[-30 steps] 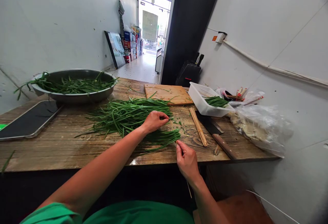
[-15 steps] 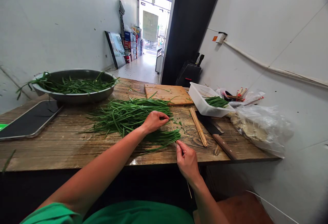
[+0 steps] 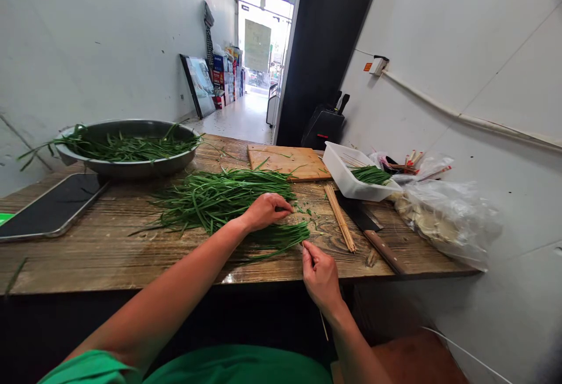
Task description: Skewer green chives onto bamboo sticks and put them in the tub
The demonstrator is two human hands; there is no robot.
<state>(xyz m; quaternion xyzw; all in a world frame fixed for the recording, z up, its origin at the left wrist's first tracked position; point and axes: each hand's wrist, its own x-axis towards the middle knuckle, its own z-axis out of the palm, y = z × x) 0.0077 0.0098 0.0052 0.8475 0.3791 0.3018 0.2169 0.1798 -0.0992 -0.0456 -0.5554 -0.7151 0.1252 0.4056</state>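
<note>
There, my left hand (image 3: pixel 267 211), pinched closed, contents unclear, nudges right at the greens (image 3: pixel 211 194) mid-worktop (image 3: pixel 132 255) while my right hand (image 3: pixel 321 273) keeps gripping a thin stick (image 3: pixel 324 325), work staying at their right ends.

White walls (image 3: pixel 439 50), bright doorway (image 3: pixel 276 33)

Hands: two, one left hand (image 3: pixel 268 213), one right hand (image 3: pixel 321 270). Single skewer (image 3: pixel 324 326) at right hand: one. Skewer bundle (image 3: pixel 339 218), right: one (sticks overlap, can't count them). Greens (image 3: pixel 228 194): three lots, on one wooden table (image 3: pixel 132 255), in one metal bowl (image 3: pixel 144 168) far left, in one white container (image 3: pixel 346 182) far right. Cutting board (image 3: pixel 285 161), far middle: one. Cleaver (image 3: pixel 371 235), near right: one.
</note>
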